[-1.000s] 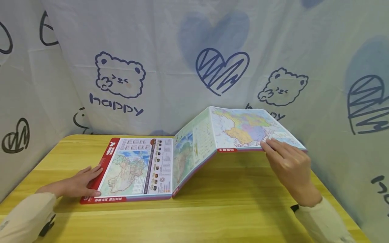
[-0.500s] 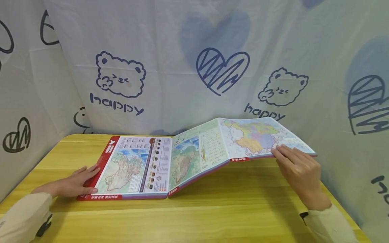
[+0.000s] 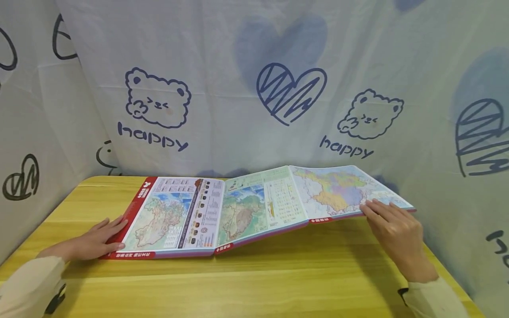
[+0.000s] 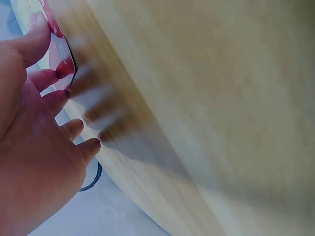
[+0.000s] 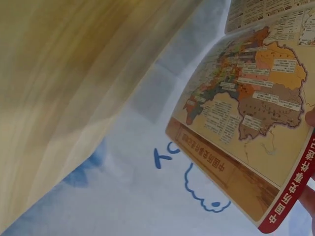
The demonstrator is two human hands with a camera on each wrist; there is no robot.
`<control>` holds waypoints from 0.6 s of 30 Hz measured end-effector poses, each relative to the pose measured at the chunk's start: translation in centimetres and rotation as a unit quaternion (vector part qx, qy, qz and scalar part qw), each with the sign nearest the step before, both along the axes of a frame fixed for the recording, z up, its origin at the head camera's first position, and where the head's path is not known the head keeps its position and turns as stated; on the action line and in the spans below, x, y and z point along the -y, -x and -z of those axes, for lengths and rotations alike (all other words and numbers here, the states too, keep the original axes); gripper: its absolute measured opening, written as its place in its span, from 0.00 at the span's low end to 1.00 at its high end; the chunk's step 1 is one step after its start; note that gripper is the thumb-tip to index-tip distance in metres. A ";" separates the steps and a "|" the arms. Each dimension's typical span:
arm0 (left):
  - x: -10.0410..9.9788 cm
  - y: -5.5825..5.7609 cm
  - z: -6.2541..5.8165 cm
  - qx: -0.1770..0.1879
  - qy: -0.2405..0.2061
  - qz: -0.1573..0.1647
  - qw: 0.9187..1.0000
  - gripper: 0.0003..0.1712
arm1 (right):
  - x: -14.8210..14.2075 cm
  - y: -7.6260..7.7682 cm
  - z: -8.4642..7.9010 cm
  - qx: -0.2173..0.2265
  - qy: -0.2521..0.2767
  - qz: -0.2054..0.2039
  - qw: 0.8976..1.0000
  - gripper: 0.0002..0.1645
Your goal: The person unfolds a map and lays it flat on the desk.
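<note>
A folding map (image 3: pixel 240 216) with printed panels lies spread across the table. Its left panel is flat, while the middle panel slopes up to a raised crease and the right one stays lifted. My left hand (image 3: pixel 93 237) rests on the red left edge, fingers extended. In the left wrist view, the fingertips of that hand (image 4: pixel 42 142) touch the map's red corner (image 4: pixel 58 49). At the front edge of the right panel, my right hand (image 3: pixel 397 234) pinches the map. The right wrist view catches the underside of the map (image 5: pixel 266 88), with only bits of fingers showing.
The yellow wood-grain table (image 3: pixel 246 287) extends in front of the map. Behind it hangs a pale cloth (image 3: pixel 222 110) with bear and heart drawings, close to the map's far edge. More cloth stands at both sides.
My right hand has moved right and slightly down with the right panel. The raised crease has sunk and the panels have spread flatter. My left hand has slid slightly left with the edge.
</note>
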State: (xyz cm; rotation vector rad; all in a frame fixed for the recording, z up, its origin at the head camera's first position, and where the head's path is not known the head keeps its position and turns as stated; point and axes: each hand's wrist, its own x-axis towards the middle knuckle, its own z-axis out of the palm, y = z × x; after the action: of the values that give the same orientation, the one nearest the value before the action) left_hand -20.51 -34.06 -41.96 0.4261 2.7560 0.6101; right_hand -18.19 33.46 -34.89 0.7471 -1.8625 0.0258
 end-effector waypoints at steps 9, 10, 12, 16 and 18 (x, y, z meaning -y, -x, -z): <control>0.1 -0.1 0.3 -0.013 -0.005 -0.001 1.000 0.46 | -0.8 -0.5 1.0 0.034 -0.012 0.013 0.999 0.28; 0.1 -0.2 0.3 -0.013 -0.006 -0.001 1.000 0.46 | -0.9 -0.6 1.1 0.039 -0.016 0.015 0.999 0.29; 0.1 -0.2 0.4 -0.012 -0.008 -0.002 1.000 0.46 | -1.0 -0.7 1.2 0.050 -0.022 0.023 0.998 0.31; 0.0 -0.3 0.3 -0.015 -0.006 -0.002 1.000 0.46 | -1.4 -0.8 1.5 0.067 -0.030 0.023 0.997 0.34; -0.1 -0.4 0.1 -0.018 -0.002 0.000 1.000 0.45 | -1.5 -0.7 1.7 0.078 -0.033 0.021 0.996 0.35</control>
State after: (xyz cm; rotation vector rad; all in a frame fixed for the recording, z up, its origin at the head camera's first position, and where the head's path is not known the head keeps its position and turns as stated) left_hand -20.11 -33.98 -42.11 0.4413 2.7888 0.6150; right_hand -17.45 35.00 -36.55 0.7683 -2.0350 -0.0044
